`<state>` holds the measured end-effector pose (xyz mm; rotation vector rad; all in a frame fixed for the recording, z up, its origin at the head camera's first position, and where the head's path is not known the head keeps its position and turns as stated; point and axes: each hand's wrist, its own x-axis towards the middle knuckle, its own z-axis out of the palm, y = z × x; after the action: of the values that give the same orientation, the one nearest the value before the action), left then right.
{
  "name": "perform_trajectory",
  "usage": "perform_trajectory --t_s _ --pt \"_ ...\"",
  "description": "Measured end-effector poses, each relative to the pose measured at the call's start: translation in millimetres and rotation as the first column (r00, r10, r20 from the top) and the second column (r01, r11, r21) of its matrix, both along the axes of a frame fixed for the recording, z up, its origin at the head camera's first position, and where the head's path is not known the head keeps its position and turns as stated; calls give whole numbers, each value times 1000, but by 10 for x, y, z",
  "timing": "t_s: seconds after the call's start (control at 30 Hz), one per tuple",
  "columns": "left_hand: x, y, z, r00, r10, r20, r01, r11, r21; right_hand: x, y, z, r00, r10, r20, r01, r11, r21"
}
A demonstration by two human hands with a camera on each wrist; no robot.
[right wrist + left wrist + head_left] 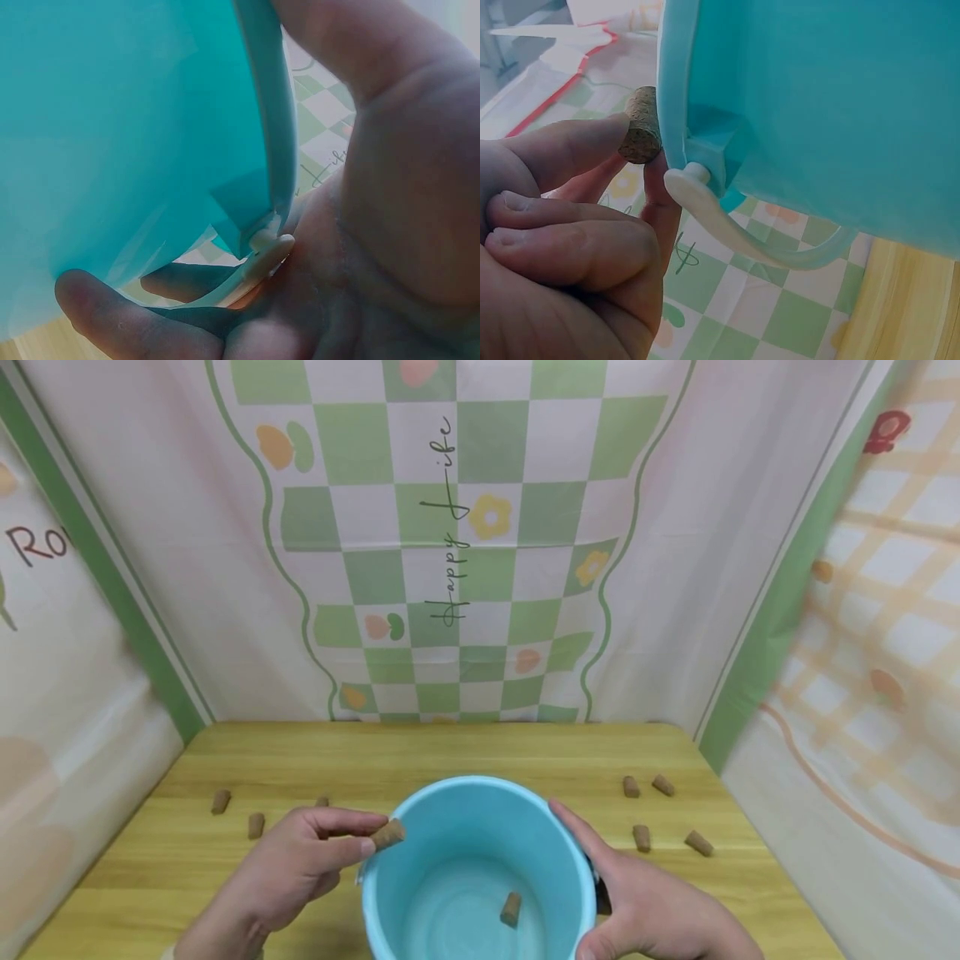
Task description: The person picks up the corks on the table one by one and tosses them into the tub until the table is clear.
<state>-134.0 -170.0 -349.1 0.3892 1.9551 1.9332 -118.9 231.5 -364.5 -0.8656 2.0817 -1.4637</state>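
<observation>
Your left hand (296, 864) pinches a rough, speckled cork (389, 835) at the left rim (372, 868) of the smooth, round, blue plastic bucket (480, 822) at the bottom middle of the frame, where one more stubby cork (511, 909) lies inside, while your right hand (656, 902) holds the bucket's right side.

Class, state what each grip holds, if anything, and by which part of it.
The left grip pinches a cork by its sides; the right grip holds the bucket at the rim on its right side.
</observation>
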Motion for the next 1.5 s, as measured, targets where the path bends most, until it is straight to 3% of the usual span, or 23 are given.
perform_trajectory --t_s 0.27,0.47,0.63,0.9,1.1,1.5 --pt "-4 21 16 999 -11 -31 11 1000 0 9 -12 -4 1000 15 21 -14 999 -37" --pt "-2 32 24 1000 -12 -20 13 1000 13 13 -20 5 999 19 -45 -20 999 -25" --pt "-4 45 29 1000 -15 -25 16 1000 19 13 -20 0 1000 17 -10 -17 1000 -26" --pt "3 40 2 990 -81 -114 90 993 76 9 -20 -11 1000 11 21 -10 999 -31" --pt "-3 23 -21 983 -98 -155 115 988 105 11 -31 -8 1000 20 15 -19 999 -47" --pt "-16 -54 -38 984 -48 -170 65 993 101 -1 -24 -15 999 5 40 -3 999 -33"
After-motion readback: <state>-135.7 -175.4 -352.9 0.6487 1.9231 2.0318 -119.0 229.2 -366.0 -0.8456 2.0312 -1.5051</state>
